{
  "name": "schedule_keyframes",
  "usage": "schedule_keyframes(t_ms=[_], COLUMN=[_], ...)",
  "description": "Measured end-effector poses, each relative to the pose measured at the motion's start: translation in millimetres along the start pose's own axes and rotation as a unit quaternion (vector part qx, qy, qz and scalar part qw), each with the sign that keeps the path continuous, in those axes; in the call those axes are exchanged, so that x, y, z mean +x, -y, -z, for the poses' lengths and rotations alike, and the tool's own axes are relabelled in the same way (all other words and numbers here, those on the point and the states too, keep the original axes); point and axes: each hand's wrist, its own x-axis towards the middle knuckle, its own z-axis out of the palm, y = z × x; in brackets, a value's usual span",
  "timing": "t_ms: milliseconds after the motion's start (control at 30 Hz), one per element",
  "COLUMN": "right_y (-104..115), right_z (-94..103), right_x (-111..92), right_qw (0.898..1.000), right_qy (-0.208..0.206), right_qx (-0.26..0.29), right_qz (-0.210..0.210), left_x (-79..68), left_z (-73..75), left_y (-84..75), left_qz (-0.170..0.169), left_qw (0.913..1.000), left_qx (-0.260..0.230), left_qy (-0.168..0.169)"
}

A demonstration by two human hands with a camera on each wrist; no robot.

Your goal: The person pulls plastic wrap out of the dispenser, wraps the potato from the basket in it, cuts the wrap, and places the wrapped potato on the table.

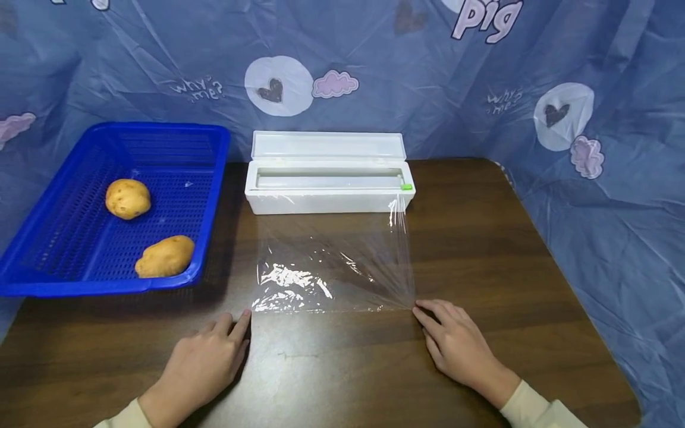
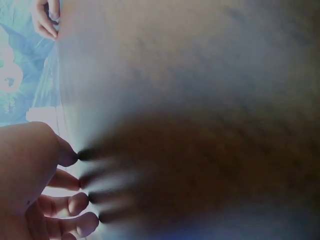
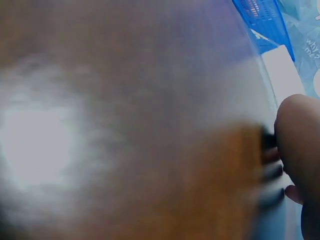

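A sheet of clear plastic wrap [image 1: 332, 273] is drawn out over the table from a white wrap dispenser box [image 1: 326, 203], whose lid [image 1: 329, 145] stands raised at the back. My left hand [image 1: 206, 359] touches the sheet's near left corner with an extended index fingertip. In the left wrist view, the fingertips [image 2: 89, 220] of that hand rest on the tabletop, spread apart. At the near right corner, my right hand [image 1: 457, 342] presses the film with its fingertips, and creases fan from there toward the box. A green slider [image 1: 407, 186] sits at the box's right end.
A blue plastic basket [image 1: 211, 226] stands on the left with two potatoes inside, one toward the back [image 1: 128, 199] and one at the near right corner [image 1: 166, 257]. Blue printed cloth [image 1: 407, 101] hangs behind the brown wooden table [image 1: 514, 285] and along its right side.
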Motion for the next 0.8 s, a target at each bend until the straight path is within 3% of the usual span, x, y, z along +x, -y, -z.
schedule_keyframes(t_ms=[133, 233, 300, 467, 567, 667, 800], right_y=[-7, -21, -33, -52, -48, -38, -32], right_z=[10.0, 18.2, 21.1, 15.3, 13.9, 17.9, 25.8], right_x=[7, 24, 44, 116, 146, 155, 143], right_qw=[1.0, 0.998, 0.995, 0.984, 0.983, 0.989, 0.991], right_qy=[-0.027, -0.06, -0.077, -0.081, -0.083, -0.093, -0.111], right_qx=[0.014, 0.03, 0.047, 0.11, 0.115, 0.086, 0.051], right_qz=[0.002, -0.008, -0.033, -0.112, -0.114, -0.078, -0.055], left_x=[3.0, 9.6, 14.9, 18.4, 20.8, 30.0, 57.9], left_z=[1.4, 0.8, 0.0, 3.8, 5.9, 11.5, 36.1], left_y=[-1.6, -2.2, -2.3, 0.1, -1.4, -3.1, -0.1], left_qz=[0.001, 0.009, 0.015, 0.035, 0.029, -0.002, -0.057], left_qw=[1.0, 0.9999, 0.9999, 0.9992, 0.9994, 0.9999, 0.9968], left_qx=[0.002, 0.002, 0.002, 0.007, 0.001, -0.01, -0.029], left_qy=[0.006, 0.006, 0.006, 0.016, 0.017, -0.009, -0.048])
